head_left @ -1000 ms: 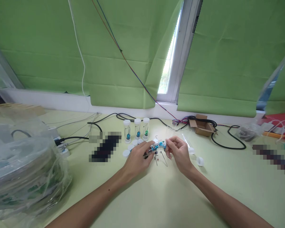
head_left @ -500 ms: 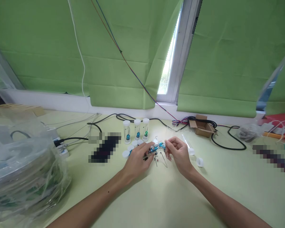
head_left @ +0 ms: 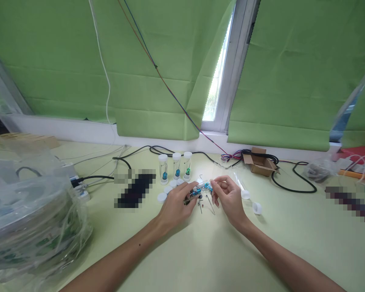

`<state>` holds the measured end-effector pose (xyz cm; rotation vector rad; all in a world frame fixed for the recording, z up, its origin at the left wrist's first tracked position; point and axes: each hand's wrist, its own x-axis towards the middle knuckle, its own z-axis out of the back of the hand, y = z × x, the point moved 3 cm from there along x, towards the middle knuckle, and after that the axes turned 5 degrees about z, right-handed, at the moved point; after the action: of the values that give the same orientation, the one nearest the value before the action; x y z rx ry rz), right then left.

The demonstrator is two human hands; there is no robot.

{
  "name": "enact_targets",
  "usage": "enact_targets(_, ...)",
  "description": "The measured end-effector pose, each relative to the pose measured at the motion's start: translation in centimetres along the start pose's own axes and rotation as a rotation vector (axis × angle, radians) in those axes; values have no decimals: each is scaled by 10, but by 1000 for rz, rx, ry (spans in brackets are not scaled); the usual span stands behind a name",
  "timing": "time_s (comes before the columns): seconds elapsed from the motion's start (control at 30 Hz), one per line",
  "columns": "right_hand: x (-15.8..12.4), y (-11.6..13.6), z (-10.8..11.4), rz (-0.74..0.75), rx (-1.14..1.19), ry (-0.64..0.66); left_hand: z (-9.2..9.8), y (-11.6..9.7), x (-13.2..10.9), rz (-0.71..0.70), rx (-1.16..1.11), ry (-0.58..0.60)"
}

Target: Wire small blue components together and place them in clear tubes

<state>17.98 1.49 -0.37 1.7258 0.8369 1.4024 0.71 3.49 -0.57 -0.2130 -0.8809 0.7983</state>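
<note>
My left hand is closed on a slim blue and metallic piece, whose far end points to the right. Thumb and fingers of my right hand pinch together beside another small blue part; what they grip is too small to make out. Just below the hands lie thin metal rods and a small bent wire. Behind my left hand three clear tubes with white caps stand upright, two with blue parts inside and one with a green part. Several white caps lie beside that hand.
Right of my hands are a clear tube lying down and a loose white cap. An open cardboard box and black cables lie farther back. A plastic-wrapped spool fills the left side.
The view has shifted very slightly. Both hands stay in nearly the same place, with only slight movement of the right fingers at the small blue part.
</note>
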Motion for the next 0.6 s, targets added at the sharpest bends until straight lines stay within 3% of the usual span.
enact_targets(0.23, -3, 5, 2, 23, -18, -108, 2, 0, 1, -14, 13, -25)
enact_targets(0.6, -2, -2, 1, -25, 4, -66, 4, 2, 1, -10, 42, 1)
